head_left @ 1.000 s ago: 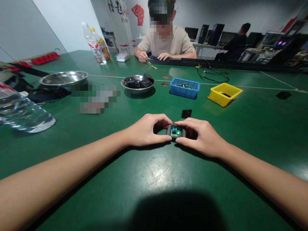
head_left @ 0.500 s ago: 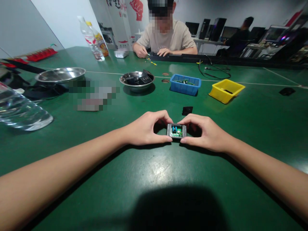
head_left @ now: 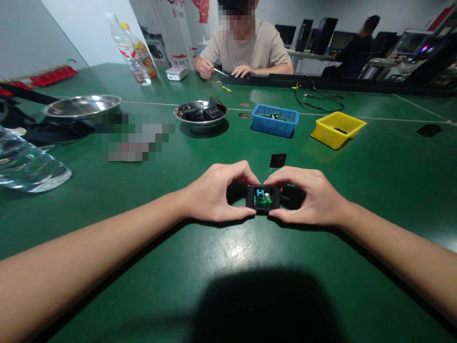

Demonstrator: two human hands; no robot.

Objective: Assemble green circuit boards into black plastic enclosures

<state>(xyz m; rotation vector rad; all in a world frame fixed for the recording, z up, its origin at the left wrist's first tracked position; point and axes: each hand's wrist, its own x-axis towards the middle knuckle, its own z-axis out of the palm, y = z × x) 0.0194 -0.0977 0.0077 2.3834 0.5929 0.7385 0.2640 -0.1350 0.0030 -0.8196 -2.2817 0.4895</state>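
Note:
Between my two hands is a small black plastic housing, its open face toward me. Inside it shows a green circuit board with blue parts on it. My left hand grips the housing's left side, thumb at the near edge and fingers at the far edge. On the opposite side my right hand pinches it the same way. Just beyond my fingers a flat black plastic piece lies on the green table.
Farther back stand a metal bowl of black parts, a blue bin of circuit boards and a yellow bin. At left are a metal dish and a clear bottle. Across the table a person works at a long black bar.
The housing has tilted so its open face turns more toward me, and both hands have shifted slightly with it. Across the table, the person's hand holding a thin tool has moved a little.

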